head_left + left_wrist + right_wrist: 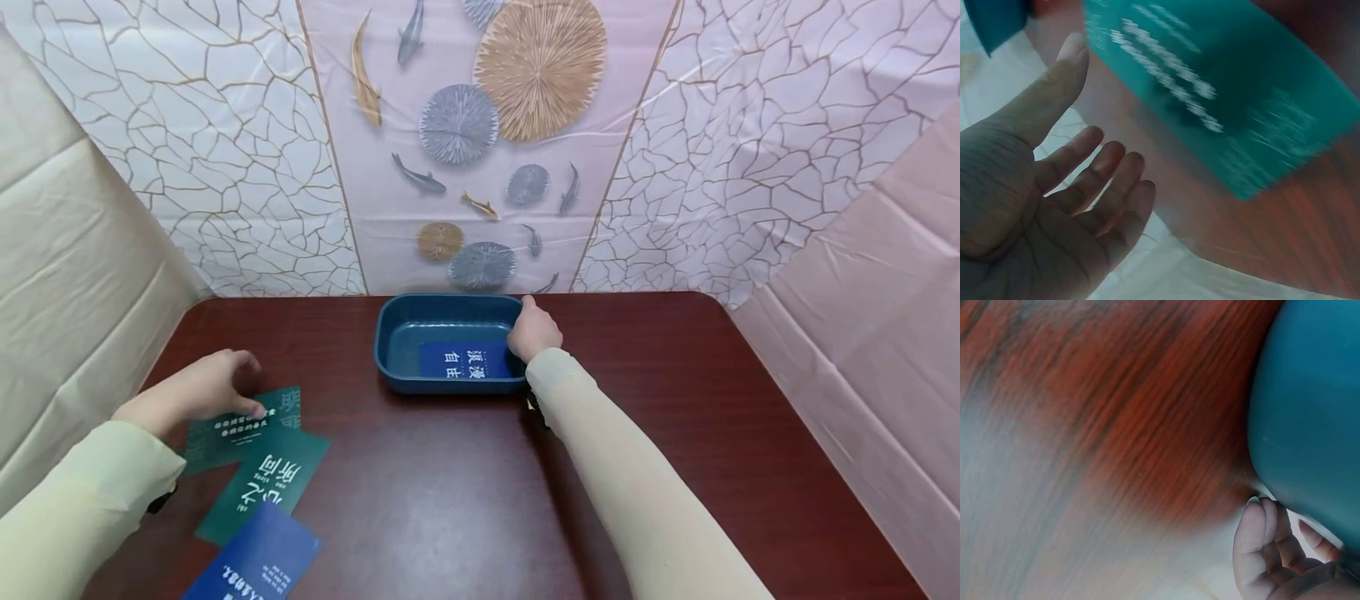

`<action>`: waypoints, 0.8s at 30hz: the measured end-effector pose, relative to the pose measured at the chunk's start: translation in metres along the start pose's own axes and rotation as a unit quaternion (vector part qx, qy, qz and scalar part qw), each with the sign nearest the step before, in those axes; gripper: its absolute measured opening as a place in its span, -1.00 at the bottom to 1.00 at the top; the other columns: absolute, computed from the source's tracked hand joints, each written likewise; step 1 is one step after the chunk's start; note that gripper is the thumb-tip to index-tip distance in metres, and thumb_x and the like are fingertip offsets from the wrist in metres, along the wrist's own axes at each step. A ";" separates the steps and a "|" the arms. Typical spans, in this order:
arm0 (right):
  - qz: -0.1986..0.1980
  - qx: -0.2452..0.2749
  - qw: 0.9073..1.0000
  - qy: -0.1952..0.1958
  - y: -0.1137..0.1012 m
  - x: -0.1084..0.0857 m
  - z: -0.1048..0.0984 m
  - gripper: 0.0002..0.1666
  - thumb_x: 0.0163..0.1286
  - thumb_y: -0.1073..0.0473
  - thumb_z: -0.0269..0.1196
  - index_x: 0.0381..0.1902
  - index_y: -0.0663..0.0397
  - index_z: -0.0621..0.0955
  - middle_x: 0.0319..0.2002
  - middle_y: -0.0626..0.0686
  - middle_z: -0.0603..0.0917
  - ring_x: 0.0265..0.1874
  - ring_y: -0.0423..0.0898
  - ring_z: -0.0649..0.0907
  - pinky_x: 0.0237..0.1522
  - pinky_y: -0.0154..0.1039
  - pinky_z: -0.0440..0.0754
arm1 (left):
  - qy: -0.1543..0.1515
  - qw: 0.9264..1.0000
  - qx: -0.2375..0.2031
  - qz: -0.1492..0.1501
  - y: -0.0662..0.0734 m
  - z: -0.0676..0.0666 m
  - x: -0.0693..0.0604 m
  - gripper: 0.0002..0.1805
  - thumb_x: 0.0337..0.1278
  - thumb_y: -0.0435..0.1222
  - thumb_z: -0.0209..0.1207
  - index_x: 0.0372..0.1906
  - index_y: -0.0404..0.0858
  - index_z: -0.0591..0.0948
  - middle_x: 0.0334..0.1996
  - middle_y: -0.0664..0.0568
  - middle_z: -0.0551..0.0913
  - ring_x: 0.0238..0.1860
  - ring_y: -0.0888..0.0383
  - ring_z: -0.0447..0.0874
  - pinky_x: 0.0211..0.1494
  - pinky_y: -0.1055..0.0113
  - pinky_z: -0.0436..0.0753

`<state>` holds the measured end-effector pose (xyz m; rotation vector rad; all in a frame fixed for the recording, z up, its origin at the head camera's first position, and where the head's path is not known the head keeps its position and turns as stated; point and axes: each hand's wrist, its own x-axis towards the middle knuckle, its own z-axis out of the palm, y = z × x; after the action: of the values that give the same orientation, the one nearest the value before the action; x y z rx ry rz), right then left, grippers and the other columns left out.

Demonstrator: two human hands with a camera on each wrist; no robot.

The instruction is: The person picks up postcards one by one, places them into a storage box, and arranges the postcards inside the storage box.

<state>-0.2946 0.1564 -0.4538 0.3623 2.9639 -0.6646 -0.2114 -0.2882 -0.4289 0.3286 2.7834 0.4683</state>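
My left hand [206,385] hovers at a green card [225,437] with white lettering, on the table's left side. In the left wrist view, the thumb stands away from loosely bent fingers [1125,172], and nothing lies between them. A second green card [273,479] overlaps the first, and a blue card [273,554] lies over its near end. By its right end, my right hand [536,329] grips a dark blue rectangular bin [450,386], thumb at the rim and fingers outside the wall [1310,412]. Inside the bin lies a blue card [461,360] with white characters.
The dark red wooden table [442,500] is bounded at the back by a patterned curtain [465,208]. Pale cloth walls [67,250] rise at left and right. The bin stands near the table's back edge.
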 end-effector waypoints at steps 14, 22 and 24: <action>0.002 -0.002 1.000 0.001 -0.003 -0.001 0.000 -0.22 0.33 0.18 0.25 0.45 -0.05 0.20 0.14 0.17 0.56 -0.05 0.12 0.61 0.04 0.17 0.52 | -0.043 0.997 0.047 -0.050 -0.025 0.009 -0.010 0.02 -0.70 0.03 0.63 -0.03 -0.47 0.39 -0.19 -0.34 0.41 -0.18 -0.27 0.35 -0.12 -0.18 0.48; 0.003 0.002 1.000 -0.002 -0.001 -0.001 -0.001 -0.21 0.33 0.19 0.25 0.45 -0.05 0.20 0.15 0.17 0.55 -0.04 0.12 0.61 0.03 0.18 0.52 | -0.057 0.995 0.053 -0.070 -0.012 0.008 -0.002 -0.10 -0.70 -0.17 0.68 -0.14 -0.52 0.41 -0.36 -0.24 0.52 -0.35 -0.13 0.50 -0.25 -0.09 0.57; 0.003 0.001 1.000 -0.003 0.000 -0.001 0.000 -0.21 0.33 0.18 0.25 0.45 -0.06 0.20 0.15 0.17 0.55 -0.05 0.12 0.61 0.02 0.17 0.53 | -0.058 0.994 0.043 -0.078 -0.011 0.009 -0.002 -0.16 -0.71 -0.22 0.68 -0.19 -0.49 0.43 -0.40 -0.19 0.53 -0.39 -0.09 0.49 -0.30 -0.04 0.57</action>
<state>-0.2940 0.1557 -0.4538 0.3695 2.9548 -0.6677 -0.2087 -0.2966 -0.4406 0.1494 2.6944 0.2849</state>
